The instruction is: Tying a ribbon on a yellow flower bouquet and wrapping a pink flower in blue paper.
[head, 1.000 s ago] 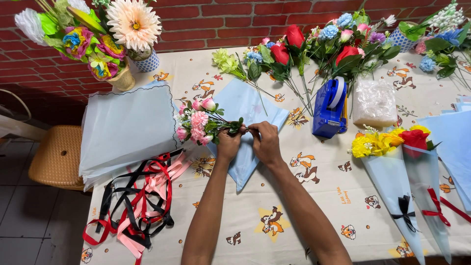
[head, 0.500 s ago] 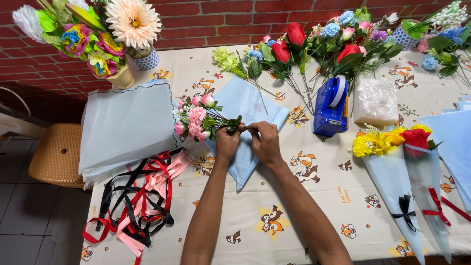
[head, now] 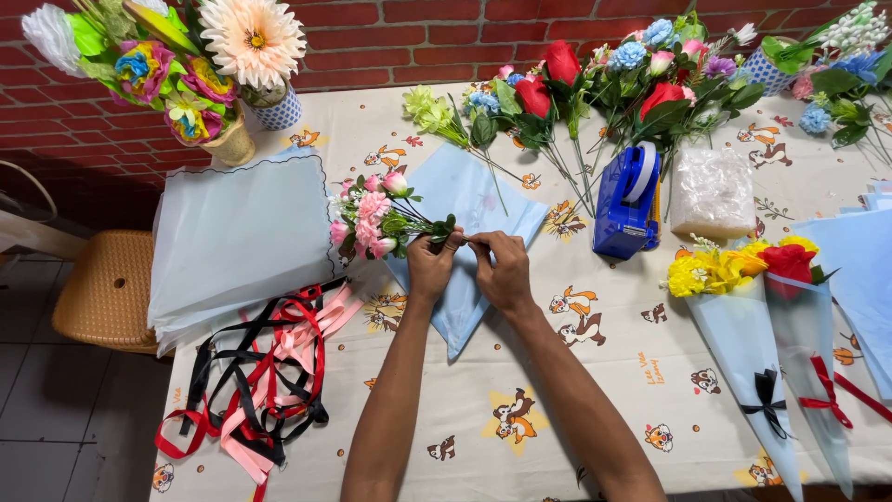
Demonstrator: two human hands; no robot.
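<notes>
At the centre of the frame, a person's two bare hands meet over a sheet of pale blue wrapping paper (head: 474,223) spread on a cartoon-printed tablecloth (head: 576,390). The left hand (head: 432,267) is closed around the stems of a small bunch of pink flowers (head: 372,218), whose blooms point toward the upper left and lie across the paper's left edge. The right hand (head: 504,270) sits just beside it, thumb and forefinger pinched together at the stem ends — whether they grip a stem or something finer cannot be told.

Left of the hands lies a stack of pale blue sheets with scalloped edges (head: 237,246), and below it, in the lower left, a tangle of red, black and pink ribbons (head: 265,372). In the upper left corner stand two vases of large paper flowers (head: 186,56). Along the top of the frame loose stems are scattered: red roses (head: 557,79), blue and green blooms among them. A blue tape dispenser (head: 627,204) stands upper right of the hands, a clear bag of white material (head: 714,191) just beside it.

At the right edge lie two finished cone bouquets — one of yellow flowers tied with a black bow (head: 734,325), one holding a red rose tied with a red bow (head: 804,316). A wicker stool (head: 107,293) stands off the table at far left.
</notes>
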